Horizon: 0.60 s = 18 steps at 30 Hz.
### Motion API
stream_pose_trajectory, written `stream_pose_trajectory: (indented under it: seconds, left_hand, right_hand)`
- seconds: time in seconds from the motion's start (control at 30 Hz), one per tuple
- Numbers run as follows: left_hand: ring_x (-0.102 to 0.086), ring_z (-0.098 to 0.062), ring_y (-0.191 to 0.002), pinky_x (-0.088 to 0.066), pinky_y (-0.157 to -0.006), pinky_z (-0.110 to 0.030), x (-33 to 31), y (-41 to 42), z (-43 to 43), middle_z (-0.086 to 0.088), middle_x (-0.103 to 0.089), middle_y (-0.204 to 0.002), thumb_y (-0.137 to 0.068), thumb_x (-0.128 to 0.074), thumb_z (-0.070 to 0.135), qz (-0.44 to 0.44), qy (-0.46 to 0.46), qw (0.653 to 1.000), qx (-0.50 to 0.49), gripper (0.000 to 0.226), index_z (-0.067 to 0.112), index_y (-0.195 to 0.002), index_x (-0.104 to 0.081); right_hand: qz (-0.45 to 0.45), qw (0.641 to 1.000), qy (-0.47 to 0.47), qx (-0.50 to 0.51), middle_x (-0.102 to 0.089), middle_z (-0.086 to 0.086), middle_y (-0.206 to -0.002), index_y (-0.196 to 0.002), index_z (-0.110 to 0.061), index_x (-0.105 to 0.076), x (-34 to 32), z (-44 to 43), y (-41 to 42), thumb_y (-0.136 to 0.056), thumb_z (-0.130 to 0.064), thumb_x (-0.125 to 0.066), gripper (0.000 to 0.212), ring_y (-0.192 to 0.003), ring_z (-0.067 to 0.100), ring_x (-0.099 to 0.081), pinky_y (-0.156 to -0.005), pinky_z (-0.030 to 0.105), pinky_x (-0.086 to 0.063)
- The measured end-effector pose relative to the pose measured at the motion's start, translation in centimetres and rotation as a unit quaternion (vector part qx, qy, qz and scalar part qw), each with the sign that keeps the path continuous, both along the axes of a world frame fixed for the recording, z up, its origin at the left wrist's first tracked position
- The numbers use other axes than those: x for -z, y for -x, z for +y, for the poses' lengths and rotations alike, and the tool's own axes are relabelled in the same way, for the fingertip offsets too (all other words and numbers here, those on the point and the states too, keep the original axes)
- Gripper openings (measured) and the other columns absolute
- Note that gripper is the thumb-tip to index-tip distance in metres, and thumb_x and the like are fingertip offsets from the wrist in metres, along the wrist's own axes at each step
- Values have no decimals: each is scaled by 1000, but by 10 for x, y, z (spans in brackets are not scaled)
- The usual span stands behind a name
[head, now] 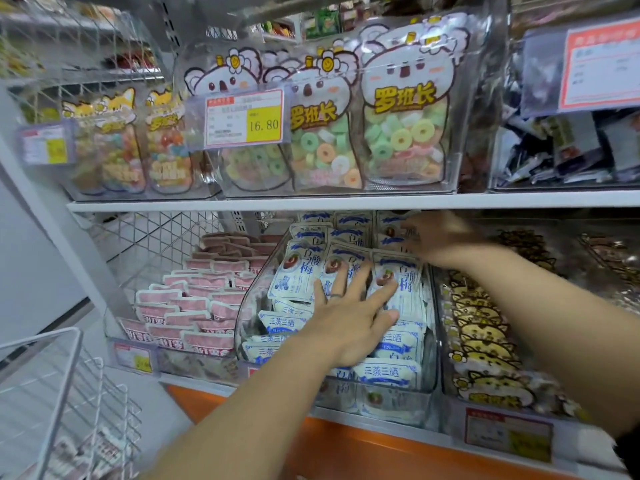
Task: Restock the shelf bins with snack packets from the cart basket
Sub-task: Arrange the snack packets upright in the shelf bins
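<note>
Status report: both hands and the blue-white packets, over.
Left hand flat, fingers spread, on blue-white packets in the clear bin. Right hand at back row, blurred, grip unclear. Upper shelf just above it.

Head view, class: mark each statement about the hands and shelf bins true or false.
1. The left hand lies with spread fingers on the blue-and-white packets. True.
2. The pink packets fill the bin to the right of the blue-and-white ones. False: they are to the left.
3. The price tag on the upper shelf reads 16.80. True.
4. The right hand is inside the wire cart basket. False: it reaches to the back of the blue-and-white packets' bin.
</note>
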<state>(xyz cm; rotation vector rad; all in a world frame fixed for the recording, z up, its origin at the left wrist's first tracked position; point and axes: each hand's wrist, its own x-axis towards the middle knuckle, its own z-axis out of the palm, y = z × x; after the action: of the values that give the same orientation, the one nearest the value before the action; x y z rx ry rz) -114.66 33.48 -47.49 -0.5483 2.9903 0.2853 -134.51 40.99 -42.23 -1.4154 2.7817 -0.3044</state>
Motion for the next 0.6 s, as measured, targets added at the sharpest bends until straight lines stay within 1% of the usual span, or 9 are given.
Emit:
stream_pose_trajectory:
  seconds: [0.07,0.1,0.17,0.23,0.33,0.4,0.47,0.53,0.6]
  left_hand:
    - [35,-22,-144,26,-112,-58,1,0,3,12,25,-161,-102,-16,60,-3,0,1000,9,53,52,-152,-2]
    - [36,-22,-143,27,-111,-58,1,0,3,13,24,-161,-102,-16,60,-5,0,1000,9,53,53,-152,-3]
    - [37,-21,-143,27,-111,-58,1,0,3,13,23,-162,-101,-15,62,-12,0,1000,7,53,53,-152,-3]
    - [38,-21,-142,26,-111,-60,1,1,3,13,23,-162,-101,-14,62,-17,2,1000,6,53,53,-152,-2]
    - [38,-22,-142,23,-112,-62,0,1,4,13,23,-162,-101,-14,61,-21,5,1000,4,54,53,-152,-1]
    - [38,-22,-142,22,-112,-63,0,1,5,13,23,-161,-101,-14,62,-21,2,1000,2,54,53,-152,-1]
    - [38,-23,-142,20,-112,-64,-1,3,6,13,23,-161,-100,-15,62,-26,0,1000,-1,55,52,-152,0]
    - [37,-25,-142,20,-112,-64,-2,6,7,12,23,-162,-100,-14,63,-32,-1,999,-5,56,51,-153,1]
    - [36,-26,-143,20,-112,-65,-4,9,8,12,22,-162,-100,-14,63,-33,-6,999,-9,56,50,-153,1]
  right_hand:
    - [18,999,-44,14,-63,7,-123,-125,-24,-60,13,-11,16,-90,-44,-55,40,-105,27,-59,-89,38,-53]
    - [29,997,-62,17,-63,7,-118,-117,-21,-61,20,-16,23,-88,-49,-54,41,-106,29,-58,-88,38,-53]
    - [36,997,-61,13,-63,5,-104,-100,-21,-59,28,-23,32,-85,-62,-50,45,-110,31,-55,-92,40,-46]
    - [28,998,-62,3,-59,1,-91,-91,-17,-57,25,-27,34,-90,-63,-50,46,-106,29,-55,-93,39,-36]
    - [-16,1000,-24,3,-63,5,-95,-96,-13,-63,22,-27,36,-94,-48,-56,35,-102,26,-55,-93,38,-30]
    - [-26,998,60,-3,-65,10,-102,-101,-10,-67,28,-27,40,-95,-31,-61,23,-103,29,-56,-91,36,-37]
    - [-25,993,114,2,-65,12,-103,-103,-10,-68,35,-28,41,-94,-20,-64,14,-96,29,-58,-83,35,-45]
    - [-7,990,142,15,-66,14,-103,-102,-11,-68,42,-31,41,-93,-18,-64,11,-93,29,-59,-81,36,-49]
    - [20,987,160,27,-67,12,-102,-103,-11,-70,44,-33,40,-94,-17,-63,13,-94,29,-60,-84,39,-51]
